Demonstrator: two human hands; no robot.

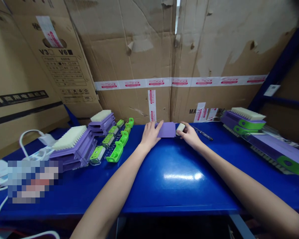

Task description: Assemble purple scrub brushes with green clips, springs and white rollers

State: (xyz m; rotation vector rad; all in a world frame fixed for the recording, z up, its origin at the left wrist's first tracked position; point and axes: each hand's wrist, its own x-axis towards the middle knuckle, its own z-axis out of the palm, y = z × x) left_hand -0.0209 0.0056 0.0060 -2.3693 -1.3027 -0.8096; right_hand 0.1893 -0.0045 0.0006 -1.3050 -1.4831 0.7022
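My left hand (150, 134) is at the left edge of a flat purple plastic panel (167, 129), with the thumb along it and the fingers closed around that side. The panel lies near the back of the blue table. Just to its right, my right hand (189, 135) pinches a small cream-coloured block (180, 129) with rounded edges. The block is held close to the panel's right end; whether they touch I cannot tell. A thin dark screwdriver-like tool (203, 133) lies to the right of my right hand.
Left on the blue table (161, 189) are stacked purple housings (74, 152) with cream bristle pads, small green-topped units (97, 154) and green end caps (116, 152). A white-cabled power strip (40, 153) sits beyond. Assembled purple-green brushes (276, 152) lie right. Cardboard (129, 59) stands behind.
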